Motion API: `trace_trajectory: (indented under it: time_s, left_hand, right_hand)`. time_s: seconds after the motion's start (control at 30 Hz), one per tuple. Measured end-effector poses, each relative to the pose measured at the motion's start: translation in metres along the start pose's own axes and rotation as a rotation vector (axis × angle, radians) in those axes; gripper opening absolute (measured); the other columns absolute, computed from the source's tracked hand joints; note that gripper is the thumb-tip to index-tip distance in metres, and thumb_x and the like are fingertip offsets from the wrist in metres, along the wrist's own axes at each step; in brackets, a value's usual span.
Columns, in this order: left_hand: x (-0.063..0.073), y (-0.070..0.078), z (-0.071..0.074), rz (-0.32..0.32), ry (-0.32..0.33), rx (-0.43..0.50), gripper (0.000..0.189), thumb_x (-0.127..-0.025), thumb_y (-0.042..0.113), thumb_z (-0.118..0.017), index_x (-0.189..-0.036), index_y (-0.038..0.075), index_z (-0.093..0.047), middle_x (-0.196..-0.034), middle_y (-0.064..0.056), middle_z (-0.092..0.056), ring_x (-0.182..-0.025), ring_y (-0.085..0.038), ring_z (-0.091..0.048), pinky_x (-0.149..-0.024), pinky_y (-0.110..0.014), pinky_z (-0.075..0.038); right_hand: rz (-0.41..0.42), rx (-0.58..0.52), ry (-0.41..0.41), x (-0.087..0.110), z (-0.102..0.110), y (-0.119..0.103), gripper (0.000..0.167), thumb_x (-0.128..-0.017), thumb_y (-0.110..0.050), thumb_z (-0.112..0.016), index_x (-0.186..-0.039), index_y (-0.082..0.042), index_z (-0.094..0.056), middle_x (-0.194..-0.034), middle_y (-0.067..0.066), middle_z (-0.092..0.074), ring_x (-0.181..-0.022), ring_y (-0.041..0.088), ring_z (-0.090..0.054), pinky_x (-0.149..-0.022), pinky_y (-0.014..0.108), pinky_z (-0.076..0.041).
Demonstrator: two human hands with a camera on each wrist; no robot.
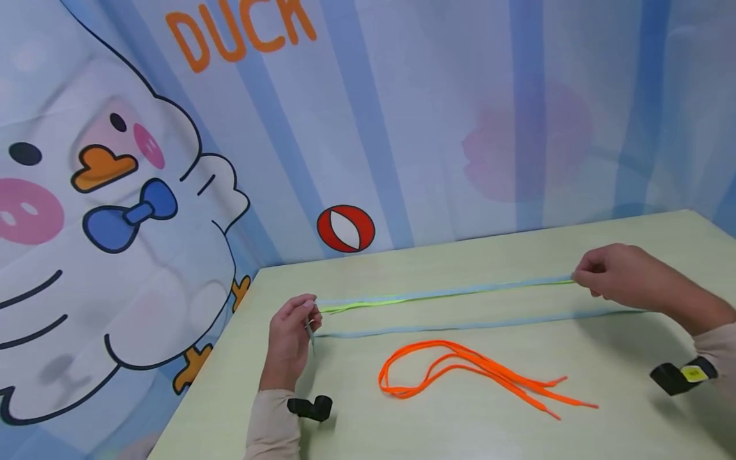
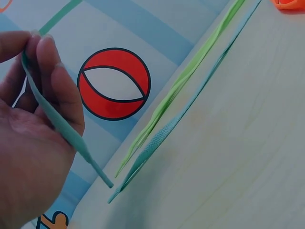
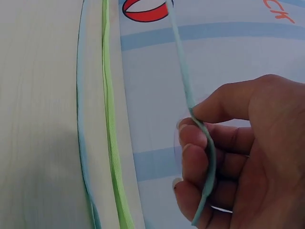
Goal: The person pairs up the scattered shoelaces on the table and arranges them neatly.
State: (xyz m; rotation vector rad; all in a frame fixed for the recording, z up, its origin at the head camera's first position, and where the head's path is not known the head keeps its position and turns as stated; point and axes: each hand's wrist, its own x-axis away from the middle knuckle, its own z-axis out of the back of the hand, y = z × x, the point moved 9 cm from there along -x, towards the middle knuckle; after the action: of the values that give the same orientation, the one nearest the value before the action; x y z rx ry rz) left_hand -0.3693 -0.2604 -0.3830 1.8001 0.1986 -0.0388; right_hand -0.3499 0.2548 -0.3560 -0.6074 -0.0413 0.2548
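A light blue shoelace (image 1: 489,289) is stretched across the table between the two hands. My left hand (image 1: 290,335) pinches it near one end, and its tip hangs past the palm in the left wrist view. Between thumb and fingers, my right hand (image 1: 623,278) pinches the same lace, whose other end (image 3: 208,176) runs down over the fingers. On the table below lies a green shoelace (image 3: 112,129), mostly behind the held lace in the head view. Nearer to me a second light blue shoelace (image 1: 460,326) lies lengthwise, roughly parallel.
Orange shoelaces (image 1: 477,361) lie looped on the pale table (image 1: 356,428) in front. A printed curtain (image 1: 425,115) with a duck and a red ball stands along the table's back edge. Each wrist wears a small black camera (image 1: 310,407).
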Motion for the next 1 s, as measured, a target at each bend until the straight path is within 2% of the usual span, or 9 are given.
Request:
trace_trajectory:
  time_s: [0.17,0.37,0.57,0.73,0.83,1.0]
  left_hand:
    - [-0.003,-0.005,0.001,0.027,0.021,-0.099,0.016,-0.1,0.012,-0.06,-0.11,0.002,-0.067,-0.099,-0.013,-0.059,-0.084,-0.02,-0.061,-0.086,-0.032,-0.052]
    - [-0.006,-0.006,0.0,0.016,0.009,-0.236,0.021,-0.1,0.011,-0.061,-0.114,-0.002,-0.067,-0.101,-0.012,-0.062,-0.089,-0.022,-0.064,-0.09,-0.032,-0.053]
    - [-0.009,-0.002,0.003,-0.013,-0.021,-0.408,0.021,-0.098,0.015,-0.064,-0.113,0.002,-0.069,-0.115,-0.02,-0.062,-0.095,-0.023,-0.065,-0.101,-0.043,-0.044]
    - [-0.009,-0.003,0.006,0.007,-0.027,-0.478,0.02,-0.099,0.015,-0.064,-0.113,0.002,-0.069,-0.117,-0.018,-0.062,-0.1,-0.025,-0.062,-0.105,-0.044,-0.04]
    - [-0.007,-0.005,0.008,0.029,-0.006,-0.507,0.018,-0.098,0.014,-0.065,-0.112,0.003,-0.07,-0.114,-0.013,-0.064,-0.1,-0.024,-0.062,-0.103,-0.046,-0.041]
    - [-0.005,-0.005,0.009,0.027,0.003,-0.55,0.019,-0.097,0.013,-0.065,-0.112,0.003,-0.072,-0.115,-0.01,-0.065,-0.103,-0.024,-0.058,-0.099,-0.045,-0.043]
  right_hand:
    - [-0.024,0.027,-0.031,0.001,-0.002,0.013,0.024,-0.099,-0.021,-0.058,-0.103,0.0,-0.068,-0.09,0.003,-0.066,-0.078,0.02,-0.061,-0.061,0.036,-0.048]
    - [-0.057,0.048,-0.059,0.002,-0.007,0.025,0.022,-0.098,-0.017,-0.056,-0.099,0.001,-0.068,-0.083,0.003,-0.063,-0.072,0.02,-0.056,-0.058,0.036,-0.044]
    - [-0.006,0.069,-0.084,0.001,-0.01,0.026,0.022,-0.098,-0.013,-0.057,-0.104,0.005,-0.068,-0.084,0.002,-0.063,-0.07,0.019,-0.052,-0.058,0.036,-0.043]
    - [0.01,0.102,-0.108,0.001,-0.011,0.027,0.022,-0.096,-0.009,-0.057,-0.107,0.007,-0.068,-0.087,0.002,-0.064,-0.072,0.018,-0.053,-0.06,0.036,-0.045]
    - [0.008,0.115,-0.128,0.0,-0.013,0.028,0.022,-0.095,-0.008,-0.056,-0.106,0.008,-0.067,-0.087,0.001,-0.064,-0.072,0.018,-0.053,-0.061,0.036,-0.045]
    - [0.01,0.134,-0.15,-0.001,-0.015,0.03,0.019,-0.095,-0.007,-0.058,-0.105,0.006,-0.067,-0.088,0.002,-0.063,-0.072,0.019,-0.052,-0.061,0.036,-0.045]
